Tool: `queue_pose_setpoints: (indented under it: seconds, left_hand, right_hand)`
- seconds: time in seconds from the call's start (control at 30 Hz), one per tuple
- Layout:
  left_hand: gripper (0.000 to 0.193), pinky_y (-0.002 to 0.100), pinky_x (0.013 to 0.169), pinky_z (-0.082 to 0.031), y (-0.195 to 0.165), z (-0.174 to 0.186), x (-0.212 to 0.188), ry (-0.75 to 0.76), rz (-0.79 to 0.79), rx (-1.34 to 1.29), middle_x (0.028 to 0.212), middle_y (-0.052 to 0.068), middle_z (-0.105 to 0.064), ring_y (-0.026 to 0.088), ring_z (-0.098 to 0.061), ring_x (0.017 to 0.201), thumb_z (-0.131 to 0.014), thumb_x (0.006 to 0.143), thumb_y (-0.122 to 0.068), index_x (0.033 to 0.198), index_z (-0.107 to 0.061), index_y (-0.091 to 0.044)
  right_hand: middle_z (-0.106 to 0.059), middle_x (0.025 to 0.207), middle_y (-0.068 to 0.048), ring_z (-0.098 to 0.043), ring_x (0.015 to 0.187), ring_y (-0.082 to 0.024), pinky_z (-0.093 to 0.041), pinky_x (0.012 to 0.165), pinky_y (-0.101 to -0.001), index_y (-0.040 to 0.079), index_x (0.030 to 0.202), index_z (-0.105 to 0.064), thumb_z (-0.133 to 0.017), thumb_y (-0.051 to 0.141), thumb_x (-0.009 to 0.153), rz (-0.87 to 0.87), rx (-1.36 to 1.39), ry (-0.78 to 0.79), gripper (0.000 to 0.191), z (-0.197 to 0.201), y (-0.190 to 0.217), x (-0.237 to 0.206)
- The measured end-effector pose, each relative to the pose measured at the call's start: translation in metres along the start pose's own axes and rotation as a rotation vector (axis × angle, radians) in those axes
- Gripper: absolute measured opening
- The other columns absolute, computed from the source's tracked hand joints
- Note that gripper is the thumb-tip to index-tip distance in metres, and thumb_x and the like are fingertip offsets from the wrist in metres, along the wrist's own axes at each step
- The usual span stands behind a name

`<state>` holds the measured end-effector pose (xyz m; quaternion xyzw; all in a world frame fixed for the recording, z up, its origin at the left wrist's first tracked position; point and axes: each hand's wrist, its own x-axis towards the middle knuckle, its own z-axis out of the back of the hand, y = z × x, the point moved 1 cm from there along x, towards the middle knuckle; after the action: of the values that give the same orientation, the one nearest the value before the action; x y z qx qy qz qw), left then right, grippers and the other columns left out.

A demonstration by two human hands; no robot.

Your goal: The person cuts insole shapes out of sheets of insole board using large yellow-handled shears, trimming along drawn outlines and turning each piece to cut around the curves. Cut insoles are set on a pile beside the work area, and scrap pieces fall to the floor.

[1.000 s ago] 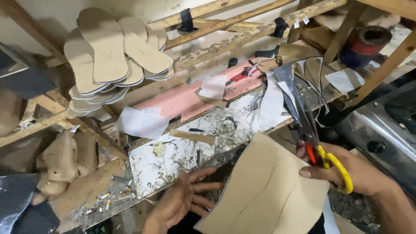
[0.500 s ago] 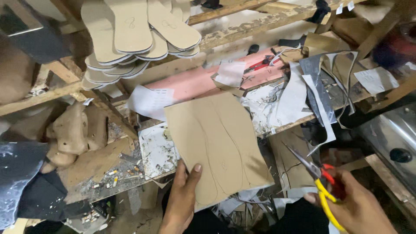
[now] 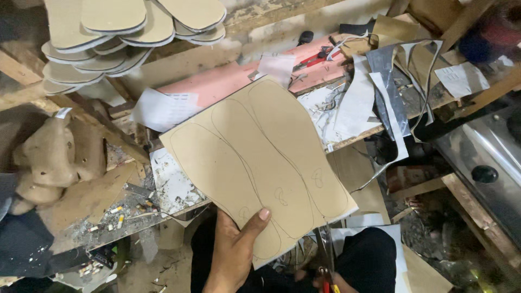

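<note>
Cardboard sheet [image 3: 260,157]: tan, flat, held up tilted over the bench edge — three sole outlines pencilled side by side across its face.
Scissors [image 3: 325,255]: blades upright at the sheet's lower edge — handles barely showing.

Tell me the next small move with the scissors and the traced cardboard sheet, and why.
Probably open the scissors and start cutting along the nearest traced sole outline. The left hand holds the tan cardboard sheet by its lower edge, its pencilled outlines are uncut, and the blades already point up at that edge from the right hand.
</note>
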<state>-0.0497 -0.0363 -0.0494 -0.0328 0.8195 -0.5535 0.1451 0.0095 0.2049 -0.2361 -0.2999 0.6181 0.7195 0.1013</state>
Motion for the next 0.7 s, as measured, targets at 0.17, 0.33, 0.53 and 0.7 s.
queue_pose_setpoints:
  seconds: [0.17, 0.33, 0.53, 0.7]
  left_hand:
    - [0.088, 0.04, 0.103, -0.049, -0.014, -0.015, -0.015, -0.029, 0.069, 0.014, 0.132, 0.02, -0.059, 0.025, -0.061, 0.123, -0.074, 0.08, -0.013, 0.154, -0.027, -0.006]
    - [0.09, 0.044, 0.101, -0.051, -0.021, -0.025, -0.029, -0.134, 0.109, 0.015, 0.132, 0.027, -0.061, 0.03, -0.065, 0.118, -0.074, 0.075, -0.012, 0.152, -0.029, -0.003]
    - [0.093, 0.044, 0.1, -0.054, -0.013, -0.025, -0.032, -0.119, 0.065, 0.1, 0.131, 0.027, -0.061, 0.031, -0.067, 0.116, -0.073, 0.078, -0.011, 0.154, -0.021, -0.005]
    - [0.086, 0.044, 0.101, -0.052, -0.01, -0.026, -0.035, -0.114, -0.013, 0.078, 0.133, 0.027, -0.061, 0.03, -0.066, 0.119, -0.072, 0.079, -0.01, 0.151, -0.026, -0.001]
  right_hand:
    - [-0.07, 0.11, -0.012, -0.073, 0.092, -0.02, -0.057, 0.086, -0.0353, 0.014, 0.141, -0.05, -0.063, 0.04, 0.087, 0.032, -0.041, 0.029, 0.062, 0.002, -0.001, -0.006]
    - [-0.069, 0.109, -0.008, -0.073, 0.088, -0.016, -0.059, 0.083, -0.0324, 0.018, 0.149, -0.048, -0.06, 0.044, 0.088, 0.031, -0.099, 0.055, 0.067, 0.021, -0.009, -0.007]
    - [-0.07, 0.099, -0.006, -0.072, 0.087, -0.014, -0.057, 0.083, -0.0293, 0.019, 0.147, -0.053, -0.07, 0.045, 0.082, 0.094, -0.239, -0.082, 0.071, 0.021, 0.005, -0.028]
    - [-0.064, 0.076, -0.012, -0.06, 0.063, -0.019, -0.046, 0.06, -0.0325, 0.003, 0.129, -0.064, -0.044, 0.044, 0.098, -0.196, 0.49, -0.08, 0.054, 0.024, -0.003, -0.02]
